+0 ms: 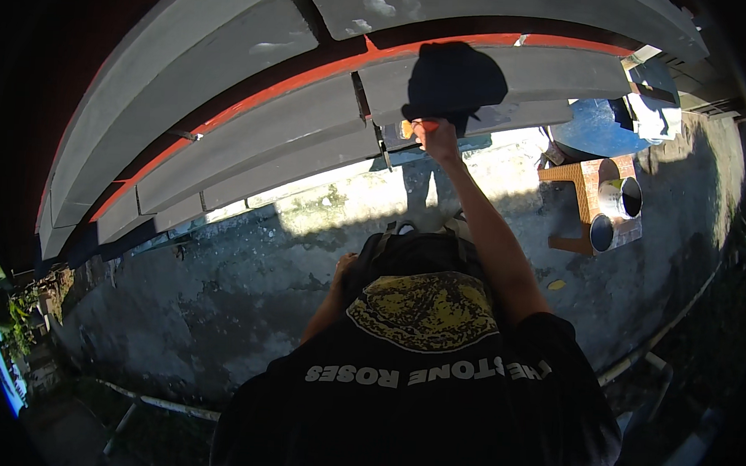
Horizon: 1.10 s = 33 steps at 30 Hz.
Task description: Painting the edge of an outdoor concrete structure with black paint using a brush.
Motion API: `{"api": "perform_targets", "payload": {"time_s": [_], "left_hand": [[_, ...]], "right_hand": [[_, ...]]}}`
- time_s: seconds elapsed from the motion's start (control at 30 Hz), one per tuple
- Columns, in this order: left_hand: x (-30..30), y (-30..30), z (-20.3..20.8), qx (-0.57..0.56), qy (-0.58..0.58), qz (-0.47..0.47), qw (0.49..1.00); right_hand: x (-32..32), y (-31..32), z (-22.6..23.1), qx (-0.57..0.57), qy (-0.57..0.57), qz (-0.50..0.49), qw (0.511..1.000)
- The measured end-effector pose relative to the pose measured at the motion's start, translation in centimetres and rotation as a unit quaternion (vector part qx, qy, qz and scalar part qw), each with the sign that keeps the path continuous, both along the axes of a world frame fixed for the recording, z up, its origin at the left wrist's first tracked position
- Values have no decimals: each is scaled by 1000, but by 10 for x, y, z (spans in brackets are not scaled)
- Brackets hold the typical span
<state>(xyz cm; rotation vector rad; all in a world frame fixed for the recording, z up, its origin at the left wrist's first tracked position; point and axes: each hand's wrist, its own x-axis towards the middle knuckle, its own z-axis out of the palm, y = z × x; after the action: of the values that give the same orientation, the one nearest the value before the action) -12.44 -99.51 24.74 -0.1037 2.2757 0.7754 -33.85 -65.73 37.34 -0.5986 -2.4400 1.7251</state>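
Observation:
My right arm stretches forward to a grey painted ledge (pixel 481 108) of the wall. My right hand (pixel 437 139) is closed on what looks like a paintbrush (pixel 408 129) with an orange handle; its bristles cannot be made out. A dark head-shaped shadow (pixel 457 77) falls over the ledge just beyond that hand. Down by my waist, my left hand (pixel 345 268) is mostly hidden behind my black shirt, so its fingers do not show.
To the right, an orange-brown plastic chair (pixel 568 172) bears two paint buckets (pixel 611 199). Behind it stands a blue drum (pixel 593 131). Grey wall bands with red strips (pixel 331 58) curve across the top. A pale pipe rail (pixel 170 406) runs along the lower left.

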Motion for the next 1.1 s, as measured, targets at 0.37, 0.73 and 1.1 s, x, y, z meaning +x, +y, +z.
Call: {"api": "perform_targets", "payload": {"time_s": [0.37, 0.73, 1.1], "left_hand": [[16, -25, 10, -41, -26, -103, 993], [16, -31, -5, -41, -52, -82, 994], [-5, -27, -18, -44, -4, -33, 998]], "right_hand": [[7, 55, 25, 350, 26, -43, 935], [10, -6, 15, 48, 129, 8, 990], [24, 121, 33, 207, 98, -260, 938]]}}
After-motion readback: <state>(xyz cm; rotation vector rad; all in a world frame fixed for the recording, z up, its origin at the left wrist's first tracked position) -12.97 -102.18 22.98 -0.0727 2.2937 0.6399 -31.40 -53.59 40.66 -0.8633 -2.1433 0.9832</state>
